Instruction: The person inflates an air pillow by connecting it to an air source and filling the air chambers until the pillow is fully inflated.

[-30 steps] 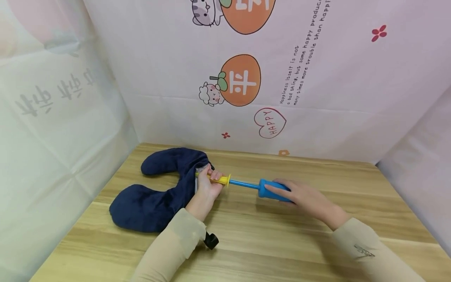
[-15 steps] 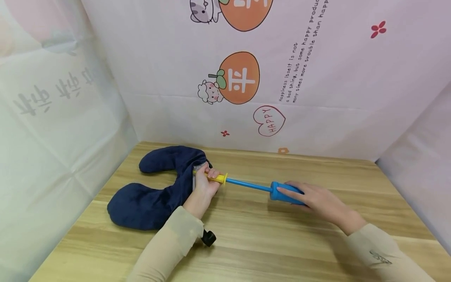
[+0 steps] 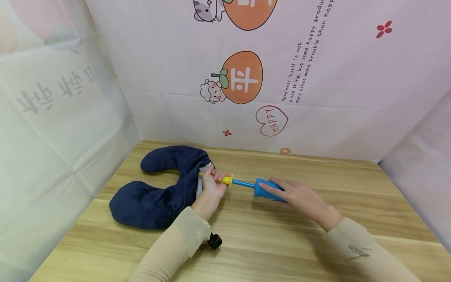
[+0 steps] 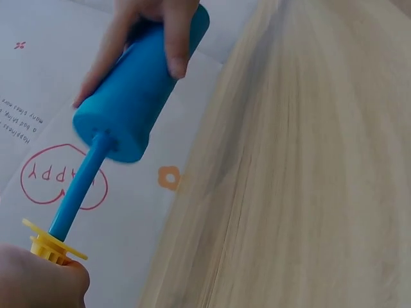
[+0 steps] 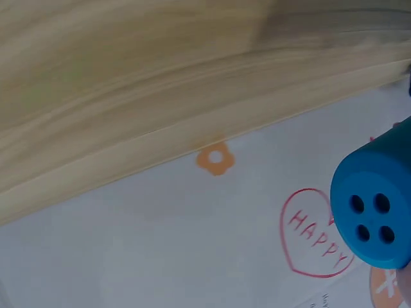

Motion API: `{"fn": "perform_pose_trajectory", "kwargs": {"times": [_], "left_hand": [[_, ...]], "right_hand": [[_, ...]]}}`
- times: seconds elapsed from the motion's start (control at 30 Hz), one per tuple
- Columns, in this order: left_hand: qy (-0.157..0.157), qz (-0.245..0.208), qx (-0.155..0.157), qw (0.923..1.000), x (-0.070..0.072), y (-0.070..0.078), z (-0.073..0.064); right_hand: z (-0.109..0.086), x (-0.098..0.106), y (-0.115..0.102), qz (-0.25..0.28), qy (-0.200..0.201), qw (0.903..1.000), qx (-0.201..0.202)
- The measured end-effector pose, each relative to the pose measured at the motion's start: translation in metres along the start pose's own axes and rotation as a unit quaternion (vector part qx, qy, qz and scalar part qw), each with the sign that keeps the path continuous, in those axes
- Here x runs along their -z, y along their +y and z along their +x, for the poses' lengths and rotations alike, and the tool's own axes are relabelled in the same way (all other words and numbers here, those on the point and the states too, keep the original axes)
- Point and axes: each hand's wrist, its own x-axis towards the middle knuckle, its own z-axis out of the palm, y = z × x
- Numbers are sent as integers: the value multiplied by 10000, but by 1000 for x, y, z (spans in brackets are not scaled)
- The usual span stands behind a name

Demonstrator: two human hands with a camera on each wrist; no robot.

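A navy-blue U-shaped neck pillow (image 3: 151,203) lies on the left of the table, with a pale lining showing at its opening. My left hand (image 3: 212,188) grips the yellow end (image 3: 225,179) of a hand pump at that opening; whether the nozzle sits in a valve is hidden by the hand. My right hand (image 3: 299,197) holds the pump's blue barrel (image 3: 266,190), fingers laid along it. A blue rod (image 3: 244,183) shows between the two parts. In the right wrist view the barrel's end (image 5: 372,218) has several round holes.
A black buckle (image 3: 214,241) on a strap lies by the left sleeve. The wood-grain table (image 3: 282,243) meets a white printed cloth wall (image 3: 176,117) at the back, with more cloth at both sides.
My right hand first drew the blue barrel away to the right, lengthening the visible rod, then pushed it back left toward my left hand. The left hand keeps its grip.
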Motion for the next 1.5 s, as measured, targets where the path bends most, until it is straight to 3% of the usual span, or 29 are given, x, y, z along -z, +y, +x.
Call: {"fn": "perform_pose_trajectory", "kwargs": {"times": [0.27,0.43,0.63,0.87,1.17,1.3,1.5], "left_hand": [[-59,-144,-25,9999,-4,-9,-6],[-93,-165,2,9998,-2,-12,-6],[-194,22,193,9996,-1,-10,-6],[-207,138,280,9993,-4,-3,-8],[-152,-42,260,9995,-8,5,-6],[-73,-125,143,9998,-9,0,-3],[-90,-156,-34,9998,-7,-10,-5]], "right_hand": [[40,-12,-14,-72,127,9999,-21],[49,-18,-19,-65,314,9995,18],[35,-16,-13,128,166,9998,9],[-7,0,10,333,57,9994,111],[-47,17,37,121,234,9993,272],[-49,20,38,-24,345,9989,302],[-28,14,22,-69,251,9993,265]]}}
